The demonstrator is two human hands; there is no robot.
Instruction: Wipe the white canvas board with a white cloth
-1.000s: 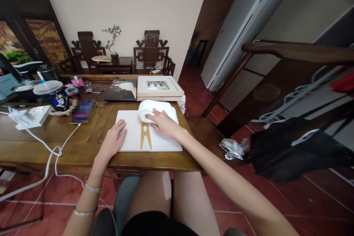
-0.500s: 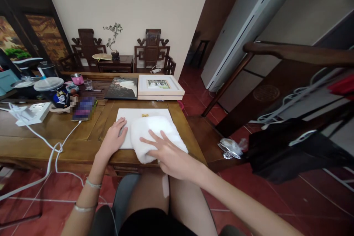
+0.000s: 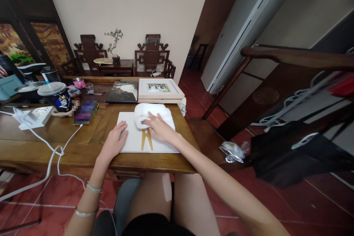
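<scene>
White towel (image 3: 153, 107), loosely folded, is spread over the far right part of a white panel (image 3: 131, 143), which is laid flat by the near edge of the table (image 3: 155, 161), close to its near right corner. The panel's far edge is partly covered by the cloth, while a gold figure (image 3: 143, 143) is left partly exposed toward its near edge. The towel is grasped from above by the right hand (image 3: 160, 128), its fingers spread over the cloth; how far the thumb is tucked beneath cannot be told. Nothing is gripped by the left hand (image 3: 113, 141), which is laid relaxed on the panel's left edge. Wiping of the panel's face is judged to be in hand. For the next move, even pressure on the cloth seems called for, with the panel braced from the left.
</scene>
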